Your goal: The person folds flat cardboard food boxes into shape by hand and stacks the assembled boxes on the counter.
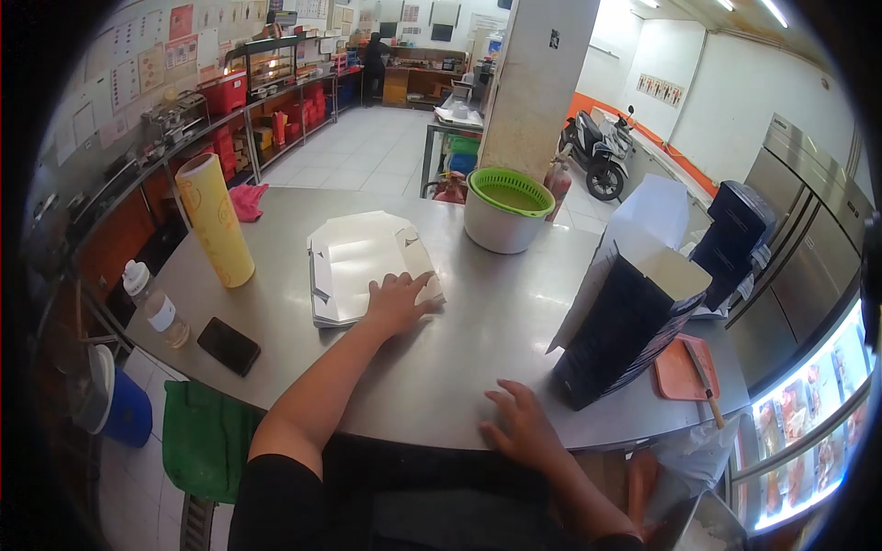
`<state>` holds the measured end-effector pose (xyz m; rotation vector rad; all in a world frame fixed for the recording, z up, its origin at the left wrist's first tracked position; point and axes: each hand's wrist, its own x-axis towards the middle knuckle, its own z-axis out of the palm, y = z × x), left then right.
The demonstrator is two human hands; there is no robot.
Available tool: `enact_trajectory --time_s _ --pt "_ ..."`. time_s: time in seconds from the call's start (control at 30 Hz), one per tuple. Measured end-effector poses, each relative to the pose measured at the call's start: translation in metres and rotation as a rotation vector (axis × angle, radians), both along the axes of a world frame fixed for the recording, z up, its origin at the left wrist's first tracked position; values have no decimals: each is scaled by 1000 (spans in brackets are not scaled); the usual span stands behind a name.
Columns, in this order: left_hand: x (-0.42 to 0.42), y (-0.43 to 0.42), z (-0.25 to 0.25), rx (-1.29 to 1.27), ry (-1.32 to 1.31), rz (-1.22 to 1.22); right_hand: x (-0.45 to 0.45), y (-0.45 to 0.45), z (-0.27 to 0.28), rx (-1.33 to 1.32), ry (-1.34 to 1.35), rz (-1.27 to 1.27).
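A stack of flat white cardboard box blanks (pixel 358 253) lies on the steel table (pixel 427 376) in front of me. My left hand (pixel 401 303) rests on the stack's near right corner, its fingers spread over the top sheet. Low above the table's near edge is my right hand (pixel 522 427), fingers apart and nothing in it. To the right of that hand stands a tall dark cardboard box (pixel 625 321) with its flaps raised.
A yellow film roll (pixel 216 220), clear bottle (pixel 154 303) and black phone (pixel 229 346) occupy the left side. At the back sits a white tub (pixel 501 227) holding a green basket (pixel 514 188). A knife (pixel 703 372) lies on an orange tray (pixel 678 372) at right.
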<state>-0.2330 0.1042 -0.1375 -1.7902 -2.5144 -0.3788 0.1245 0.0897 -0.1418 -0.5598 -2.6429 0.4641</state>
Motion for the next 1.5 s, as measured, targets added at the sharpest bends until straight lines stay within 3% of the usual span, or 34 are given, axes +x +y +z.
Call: enact_trajectory --time_s 0.1,0.33,0.43,0.53,0.63,0.8,0.9,1.0,1.1,1.2,1.23,1.3,1.43,1.5 --pt "0 11 12 -50 -53 36 -22 0 16 42 14 162" --pt "-15 24 -22 281 -23 -81 -90 28 60 -30 103 288" --pt "-25 24 -25 317 -202 -146 -129 61 49 -142 306 312" --pt "-36 29 -36 444 -362 -203 -170 84 25 -894 480 87" --pt "-40 28 -34 582 -646 -188 -198 105 -23 -894 674 -54" --pt "-40 28 -18 683 -908 -201 -186 95 -38 -835 553 50" --pt "-26 21 2 827 -816 -178 -183 100 -36 -512 484 64" --pt "-2 10 15 924 -572 -321 -181 96 -20 -193 502 121" --pt "33 2 26 863 -328 -582 -175 97 -17 -25 576 239" --pt "47 -11 35 864 -331 -760 -164 95 -10 -487 504 493" --pt "48 -14 40 870 -341 -799 -165 91 -9 -426 572 407" --pt "42 -10 27 987 -728 -826 -170 82 -5 -298 703 239" --pt "50 -21 57 1072 -1600 -611 -167 75 28 -130 807 319" --pt "39 -38 87 1007 -1702 -632 -163 70 38 -4 818 343"
